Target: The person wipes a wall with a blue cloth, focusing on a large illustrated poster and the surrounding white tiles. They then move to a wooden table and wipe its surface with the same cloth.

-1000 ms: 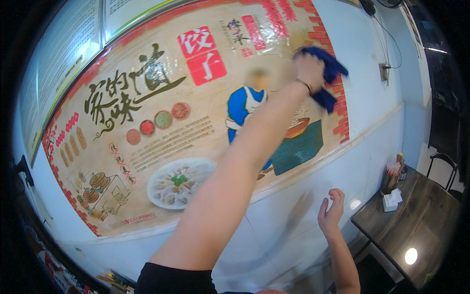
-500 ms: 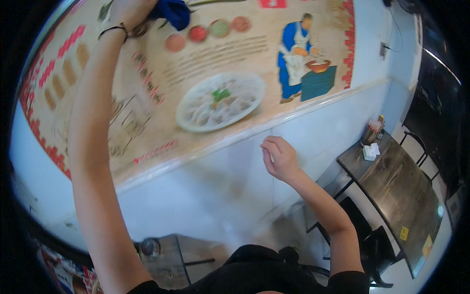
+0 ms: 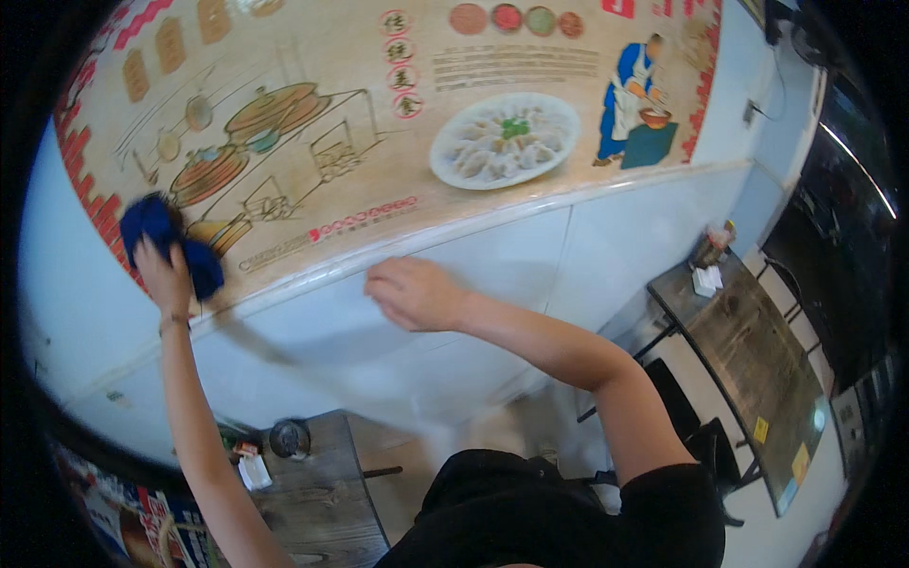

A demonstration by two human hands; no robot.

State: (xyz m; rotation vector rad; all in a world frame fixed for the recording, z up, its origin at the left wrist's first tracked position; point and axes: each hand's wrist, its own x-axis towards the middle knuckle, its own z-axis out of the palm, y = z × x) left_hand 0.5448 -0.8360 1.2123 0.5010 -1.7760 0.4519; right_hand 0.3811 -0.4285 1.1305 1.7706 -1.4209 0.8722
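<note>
My left hand (image 3: 163, 273) presses a dark blue cloth (image 3: 197, 257) against the lower left corner of a large printed wall mural (image 3: 379, 175). Its fingers lie over the cloth, which bunches around them and hangs a little to the right. A dark band circles that wrist. In front of the white wall panel, just below the mural's lower ledge (image 3: 350, 267), my right hand (image 3: 415, 293) is loosely closed with its fingers curled in. Nothing shows in it.
Below on the left stands a dark wooden table (image 3: 317, 492) with a round dark container (image 3: 290, 438) and a white tissue pack (image 3: 254, 471). Another wooden table (image 3: 748, 379) is at the right, with a utensil holder (image 3: 712, 246), a tissue box (image 3: 706, 280) and black chairs (image 3: 715, 454) beside it.
My left hand has come down with the cloth from the mural's upper part to its lower left corner. My right hand has shifted left. The view has swung leftward.
</note>
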